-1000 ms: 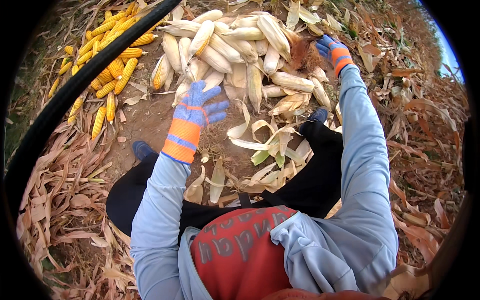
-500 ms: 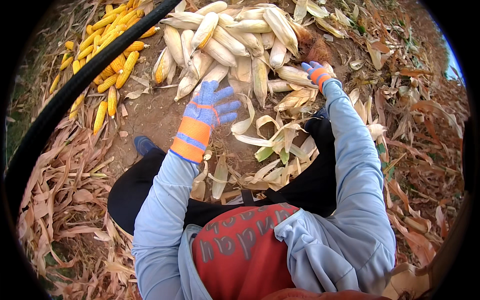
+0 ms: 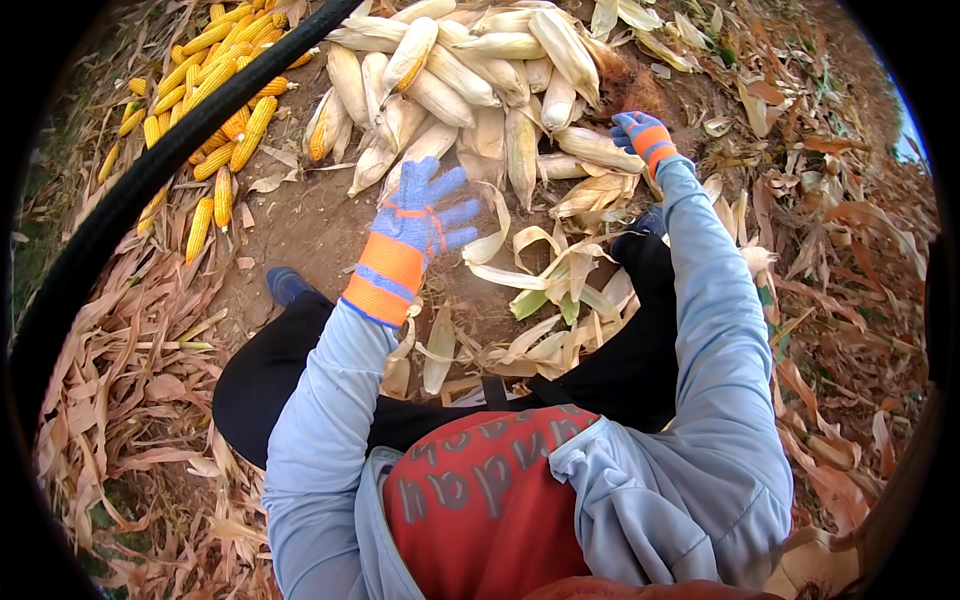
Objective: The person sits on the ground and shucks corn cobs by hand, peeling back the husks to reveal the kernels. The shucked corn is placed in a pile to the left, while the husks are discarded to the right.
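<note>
Both my hands wear blue knitted gloves with orange cuffs. My left hand [image 3: 425, 215] hovers over bare soil just in front of a pile of corn ears in pale husks [image 3: 470, 80]. Its fingers are spread and hold nothing. My right hand [image 3: 640, 138] is at the right end of the pile, beside a tuft of brown corn silk [image 3: 640, 92]. Its fingers curl downward, and whatever is under them is hidden. A husked corn ear [image 3: 592, 148] lies just to the left of this hand, and a drier, yellowish one [image 3: 597, 195] is below it.
Peeled yellow corn cobs [image 3: 245, 125] are heaped at the far left. Torn husks [image 3: 560, 275] lie between my legs, and dry leaves [image 3: 140, 400] cover the ground on both sides. A dark strap [image 3: 160, 165] crosses the upper left of the view.
My right hand has shifted slightly up and to the right, and its outstretched fingers have curled. My left hand stays almost in place, with its fingers still spread.
</note>
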The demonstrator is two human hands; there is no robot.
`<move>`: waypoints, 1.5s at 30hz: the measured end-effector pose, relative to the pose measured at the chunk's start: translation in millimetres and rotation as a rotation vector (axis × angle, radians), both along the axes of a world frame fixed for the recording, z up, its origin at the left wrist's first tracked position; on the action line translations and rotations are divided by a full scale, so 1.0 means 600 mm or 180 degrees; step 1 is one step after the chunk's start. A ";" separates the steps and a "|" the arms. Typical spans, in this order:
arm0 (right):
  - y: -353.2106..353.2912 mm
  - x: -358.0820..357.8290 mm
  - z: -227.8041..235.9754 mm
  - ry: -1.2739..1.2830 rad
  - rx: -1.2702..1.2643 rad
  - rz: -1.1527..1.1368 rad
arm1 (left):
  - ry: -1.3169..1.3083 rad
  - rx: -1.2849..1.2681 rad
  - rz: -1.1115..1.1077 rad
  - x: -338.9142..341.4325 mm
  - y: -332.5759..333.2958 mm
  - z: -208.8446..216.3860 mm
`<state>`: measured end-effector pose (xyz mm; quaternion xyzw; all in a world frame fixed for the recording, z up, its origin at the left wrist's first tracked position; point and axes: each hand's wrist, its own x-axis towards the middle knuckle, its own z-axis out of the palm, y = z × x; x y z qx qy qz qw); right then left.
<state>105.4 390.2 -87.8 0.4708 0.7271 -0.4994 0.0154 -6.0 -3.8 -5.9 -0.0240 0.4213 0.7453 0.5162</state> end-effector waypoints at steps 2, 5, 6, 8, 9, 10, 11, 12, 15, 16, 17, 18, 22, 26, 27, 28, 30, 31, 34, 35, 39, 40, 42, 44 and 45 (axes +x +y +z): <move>-0.047 -0.026 0.021 0.0116 0.0072 0.0540 | -0.0021 -0.0029 -0.0040 -0.001 0.003 0.001; -0.146 -0.068 0.076 0.0350 0.0121 0.1570 | -0.0049 -0.0060 -0.0064 -0.002 0.005 -0.004; -0.191 -0.082 0.104 0.0304 -0.0131 0.1794 | -0.0033 -0.0112 -0.0062 -0.001 0.006 -0.007; -0.273 -0.090 0.132 0.0290 -0.0586 0.2159 | -0.0056 -0.0155 -0.0108 0.000 0.010 -0.014; -0.306 -0.089 0.133 0.0328 -0.0799 0.2322 | -0.0095 -0.0157 -0.0134 0.000 0.012 -0.020; -0.334 -0.086 0.136 0.0408 -0.1061 0.2422 | -0.0131 -0.0147 -0.0165 0.000 0.014 -0.022; -0.364 -0.088 0.140 0.0509 -0.1337 0.2567 | -0.0147 -0.0165 -0.0116 -0.002 0.010 -0.020; -0.380 -0.092 0.142 0.0609 -0.1619 0.2720 | -0.0160 -0.0187 -0.0058 -0.003 0.003 -0.019; -0.346 -0.085 0.094 -0.0001 -0.1156 0.2562 | 0.0248 -0.0354 -0.0237 -0.010 -0.006 -0.029; -0.316 -0.075 0.061 -0.0068 -0.0736 0.2232 | 0.0483 -0.0424 -0.0321 -0.016 -0.011 -0.026; -0.289 -0.068 0.046 0.0179 0.1001 0.3026 | 0.1422 -0.0644 -0.0133 -0.023 -0.023 -0.020; -0.245 -0.051 -0.002 -0.0773 0.1335 0.3033 | 0.2349 -0.0772 -0.0010 -0.028 -0.025 -0.006; -0.215 -0.003 -0.064 -0.1678 0.1214 0.3872 | 0.3569 -0.1307 0.0465 -0.043 -0.056 0.068; -0.275 -0.027 -0.042 -0.1249 0.0714 0.3508 | 0.3832 -0.1202 0.0875 -0.049 -0.090 0.096; -0.278 -0.032 -0.047 -0.1280 0.0750 0.3467 | 0.3773 -0.1132 0.0866 -0.051 -0.092 0.098; -0.278 -0.033 -0.059 -0.1163 0.0743 0.3451 | 0.3719 -0.1070 0.0860 -0.052 -0.094 0.102; -0.282 -0.033 -0.081 -0.1249 0.0832 0.3706 | 0.3698 -0.1098 0.0790 -0.052 -0.099 0.115; -0.284 -0.034 -0.090 -0.1302 0.0878 0.3832 | 0.3719 -0.1181 0.0724 -0.048 -0.098 0.123; -0.295 -0.040 -0.113 -0.1070 0.0703 0.3722 | 0.4235 -0.1523 0.0360 -0.044 -0.108 0.139; -0.300 -0.045 -0.121 -0.0971 0.0647 0.3619 | 0.4480 -0.1655 0.0203 -0.043 -0.112 0.144; -0.321 -0.096 -0.176 -0.0733 0.1030 0.3467 | 0.4210 -0.1561 0.0115 -0.039 -0.127 0.161; -0.331 -0.116 -0.186 -0.0675 0.1168 0.3503 | 0.3923 -0.1701 0.0137 -0.038 -0.131 0.168; -0.360 -0.164 -0.182 -0.0910 0.1426 0.3128 | 0.3600 -0.1930 0.0241 -0.036 -0.142 0.178; -0.374 -0.206 -0.207 -0.1107 0.1869 0.3084 | 0.3671 -0.2006 0.0197 -0.041 -0.148 0.178; -0.373 -0.225 -0.220 -0.0900 0.2085 0.3177 | 0.3706 -0.2045 0.0170 -0.043 -0.151 0.178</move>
